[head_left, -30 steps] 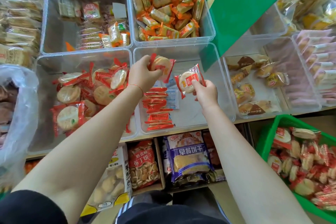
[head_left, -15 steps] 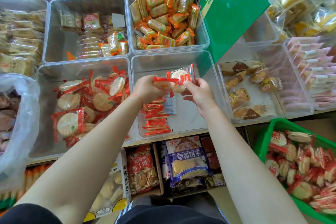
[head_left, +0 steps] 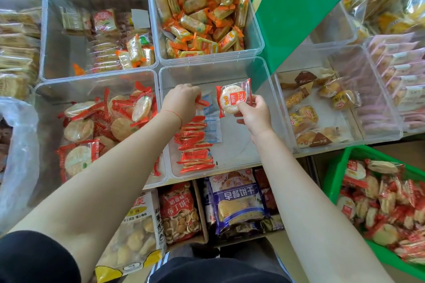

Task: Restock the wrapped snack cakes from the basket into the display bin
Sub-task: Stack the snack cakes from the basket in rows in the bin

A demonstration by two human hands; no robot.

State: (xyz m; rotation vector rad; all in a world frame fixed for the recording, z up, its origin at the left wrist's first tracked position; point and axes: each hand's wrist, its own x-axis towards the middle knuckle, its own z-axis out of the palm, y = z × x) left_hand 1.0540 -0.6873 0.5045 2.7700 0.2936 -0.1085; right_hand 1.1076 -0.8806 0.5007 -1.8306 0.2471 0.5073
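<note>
A clear display bin in the middle of the shelf holds a row of red-wrapped snack cakes standing on edge along its left side. My left hand reaches into the bin at the far end of that row and grips a red-wrapped cake, mostly hidden under the fingers. My right hand pinches the lower edge of another wrapped snack cake and holds it upright above the bin's middle. The green basket at the lower right is full of several more red-wrapped cakes.
Clear bins surround the target one: round rice crackers to the left, orange-wrapped bars behind, brown pastries to the right. A green box leans over the bin's far right corner. Bagged biscuits fill the lower shelf.
My left hand has lowered its cake down into the bin at the end of the row. My right hand has stayed above the bin, turning its cake upright.
</note>
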